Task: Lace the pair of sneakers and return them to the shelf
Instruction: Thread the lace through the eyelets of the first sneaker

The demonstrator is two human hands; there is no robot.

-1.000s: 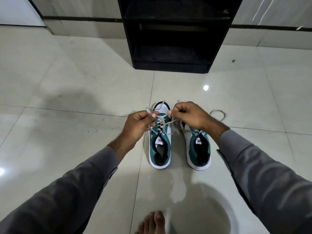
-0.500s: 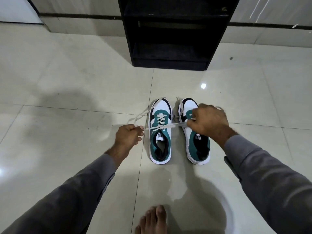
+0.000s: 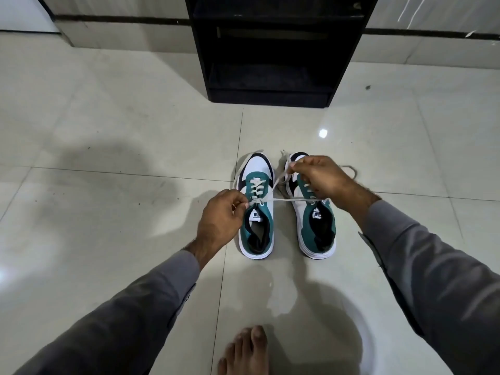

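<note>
Two white, teal and black sneakers stand side by side on the floor, toes pointing away from me. The left sneaker (image 3: 257, 228) has a white lace (image 3: 281, 199) crossed through its eyelets. My left hand (image 3: 220, 216) pinches the lace at the sneaker's top eyelets. My right hand (image 3: 318, 178) hovers over the right sneaker (image 3: 318, 234) and pinches the other end of the same lace, which runs taut between both hands. Much of the right sneaker's front is hidden under that hand. A loose lace end (image 3: 349, 169) curls on the floor beside it.
A black open shelf unit (image 3: 270, 50) stands on the floor straight ahead against the wall, about a tile's length beyond the sneakers. Glossy pale floor tiles (image 3: 121, 131) spread all around. My bare foot (image 3: 246, 353) shows at the bottom edge.
My left hand has moved right, back up to the left sneaker's top eyelets. My right hand has lifted toward the right sneaker's toe, still pulling the lace.
</note>
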